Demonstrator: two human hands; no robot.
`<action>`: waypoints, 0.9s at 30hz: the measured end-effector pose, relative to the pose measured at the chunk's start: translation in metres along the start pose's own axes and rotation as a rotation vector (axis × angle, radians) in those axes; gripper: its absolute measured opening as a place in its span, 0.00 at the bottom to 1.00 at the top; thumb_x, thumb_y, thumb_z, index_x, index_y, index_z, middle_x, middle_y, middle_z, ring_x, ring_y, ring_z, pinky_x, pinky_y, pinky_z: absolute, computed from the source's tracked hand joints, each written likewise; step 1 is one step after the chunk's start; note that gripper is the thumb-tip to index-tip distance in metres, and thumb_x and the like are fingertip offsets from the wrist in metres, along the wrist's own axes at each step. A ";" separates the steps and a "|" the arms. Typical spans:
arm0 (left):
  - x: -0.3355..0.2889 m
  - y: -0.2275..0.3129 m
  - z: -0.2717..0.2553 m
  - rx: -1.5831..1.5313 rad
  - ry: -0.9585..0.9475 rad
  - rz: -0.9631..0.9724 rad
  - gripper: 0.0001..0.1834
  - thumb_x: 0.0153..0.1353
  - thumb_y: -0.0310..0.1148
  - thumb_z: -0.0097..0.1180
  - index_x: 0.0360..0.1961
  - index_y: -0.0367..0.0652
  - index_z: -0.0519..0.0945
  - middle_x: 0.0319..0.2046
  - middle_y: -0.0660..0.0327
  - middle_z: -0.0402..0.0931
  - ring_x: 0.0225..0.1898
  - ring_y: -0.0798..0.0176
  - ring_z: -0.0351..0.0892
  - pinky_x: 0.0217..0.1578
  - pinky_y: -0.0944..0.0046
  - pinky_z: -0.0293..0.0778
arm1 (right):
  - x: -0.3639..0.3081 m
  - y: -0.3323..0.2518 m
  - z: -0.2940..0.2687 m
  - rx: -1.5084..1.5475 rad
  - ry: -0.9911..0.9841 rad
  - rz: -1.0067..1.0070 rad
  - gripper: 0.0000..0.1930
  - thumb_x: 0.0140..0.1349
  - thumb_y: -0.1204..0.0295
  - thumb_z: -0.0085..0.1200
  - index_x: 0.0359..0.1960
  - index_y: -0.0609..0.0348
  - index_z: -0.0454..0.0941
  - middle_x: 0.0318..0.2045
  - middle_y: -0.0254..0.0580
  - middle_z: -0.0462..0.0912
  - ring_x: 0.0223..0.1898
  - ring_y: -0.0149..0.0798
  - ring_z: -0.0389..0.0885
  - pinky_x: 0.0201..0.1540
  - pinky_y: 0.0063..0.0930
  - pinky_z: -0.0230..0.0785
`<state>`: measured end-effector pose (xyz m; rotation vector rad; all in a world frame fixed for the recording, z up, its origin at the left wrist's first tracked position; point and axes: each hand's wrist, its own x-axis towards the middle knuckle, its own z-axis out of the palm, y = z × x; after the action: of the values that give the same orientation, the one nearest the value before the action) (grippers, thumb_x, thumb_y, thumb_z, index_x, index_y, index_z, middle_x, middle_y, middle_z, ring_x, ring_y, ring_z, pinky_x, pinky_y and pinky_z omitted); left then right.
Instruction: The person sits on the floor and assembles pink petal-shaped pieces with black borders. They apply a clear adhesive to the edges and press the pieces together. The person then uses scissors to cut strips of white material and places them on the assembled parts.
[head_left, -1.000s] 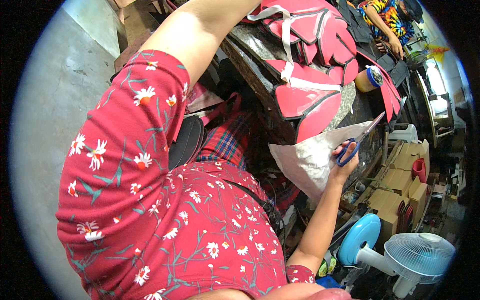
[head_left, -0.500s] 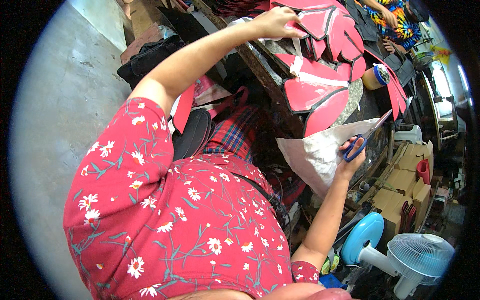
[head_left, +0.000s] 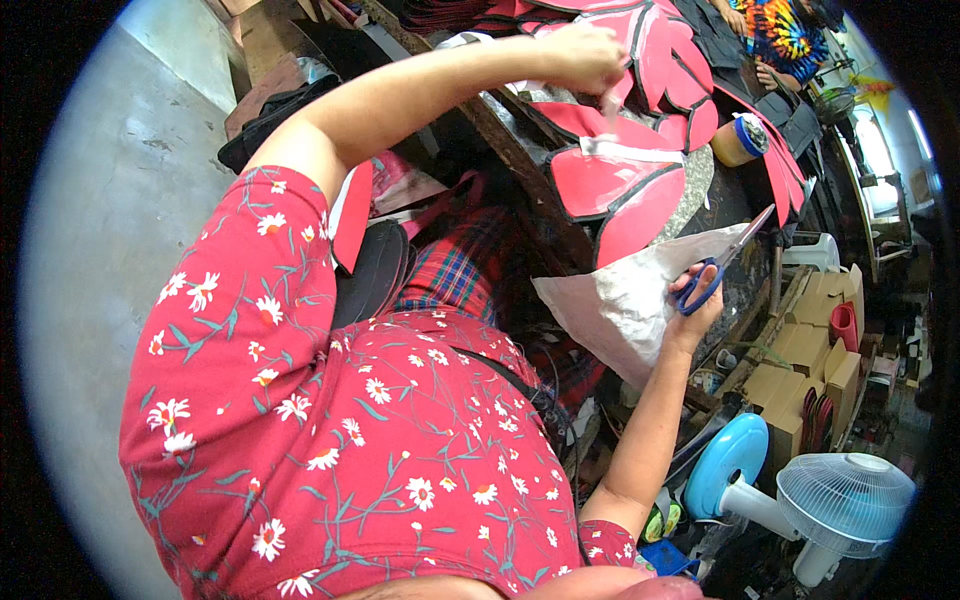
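My left hand [head_left: 590, 58] is closed and blurred above the red pieces. From it hangs a smeared white strip [head_left: 611, 104]. Several flat red pieces with black edging [head_left: 620, 185] overlap on the worktable, and a whitish band [head_left: 630, 150] crosses one of them. My right hand [head_left: 692, 318] grips scissors [head_left: 706, 286] by their blue handles, blades pointing up and to the right. Next to that hand a crumpled whitish sheet [head_left: 612, 305] lies at the table's near edge; I cannot tell whether the fingers also touch it.
A tub with a blue rim [head_left: 740, 142] stands right of the red pieces. Another person in a colourful shirt [head_left: 785, 40] is at the far right. Cardboard boxes [head_left: 795, 355] and a blue-and-white fan [head_left: 845, 505] stand at lower right. Black pieces [head_left: 372, 268] lie near my lap.
My left hand has moved right over the red pieces, fingers closing from a looser pose, and the white strip has shifted with it. My right hand still holds the scissors. The view has shifted slightly.
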<state>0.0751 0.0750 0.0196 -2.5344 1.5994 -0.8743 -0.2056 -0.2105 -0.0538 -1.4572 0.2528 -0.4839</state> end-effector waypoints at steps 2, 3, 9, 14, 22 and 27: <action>0.043 -0.025 0.000 -0.401 -0.116 -0.217 0.17 0.53 0.43 0.61 0.40 0.46 0.85 0.30 0.56 0.82 0.27 0.54 0.81 0.32 0.55 0.77 | -0.001 0.000 0.000 -0.010 0.018 0.010 0.18 0.68 0.55 0.54 0.32 0.59 0.74 0.23 0.32 0.73 0.19 0.27 0.73 0.24 0.21 0.67; 0.055 -0.039 0.000 -0.487 0.196 -0.226 0.13 0.51 0.39 0.64 0.34 0.43 0.86 0.26 0.49 0.82 0.27 0.48 0.82 0.32 0.49 0.77 | -0.001 -0.001 0.000 -0.016 0.010 -0.004 0.18 0.68 0.55 0.54 0.32 0.59 0.74 0.23 0.32 0.73 0.19 0.27 0.73 0.24 0.21 0.67; 0.135 -0.081 0.007 -0.634 0.236 -0.529 0.11 0.52 0.37 0.63 0.32 0.43 0.86 0.24 0.52 0.81 0.27 0.55 0.83 0.31 0.56 0.79 | -0.002 -0.004 0.006 -0.038 0.031 -0.006 0.19 0.68 0.54 0.54 0.33 0.59 0.74 0.21 0.32 0.73 0.20 0.27 0.73 0.23 0.21 0.67; 0.139 -0.070 0.018 -0.685 0.296 -0.529 0.13 0.53 0.39 0.61 0.37 0.43 0.84 0.27 0.53 0.81 0.27 0.56 0.83 0.32 0.56 0.78 | 0.000 -0.001 0.006 -0.016 0.038 -0.010 0.19 0.67 0.54 0.55 0.33 0.59 0.74 0.18 0.31 0.73 0.19 0.27 0.74 0.22 0.20 0.66; -0.008 0.113 -0.037 -1.070 0.014 -0.109 0.17 0.56 0.37 0.58 0.45 0.41 0.81 0.32 0.53 0.82 0.30 0.59 0.80 0.34 0.57 0.76 | 0.003 0.002 0.001 0.062 0.055 -0.029 0.19 0.66 0.53 0.56 0.31 0.58 0.74 0.19 0.33 0.75 0.18 0.27 0.74 0.20 0.21 0.66; -0.106 0.210 -0.046 -1.159 -0.577 -0.189 0.15 0.56 0.41 0.64 0.37 0.41 0.78 0.38 0.53 0.75 0.45 0.52 0.76 0.47 0.54 0.70 | 0.004 0.002 0.002 0.054 0.076 -0.035 0.19 0.67 0.54 0.56 0.31 0.60 0.74 0.17 0.35 0.75 0.17 0.29 0.74 0.21 0.22 0.67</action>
<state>-0.1536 0.0771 -0.0523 -3.0731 1.9301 1.0806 -0.2010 -0.2101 -0.0549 -1.3943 0.2730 -0.5707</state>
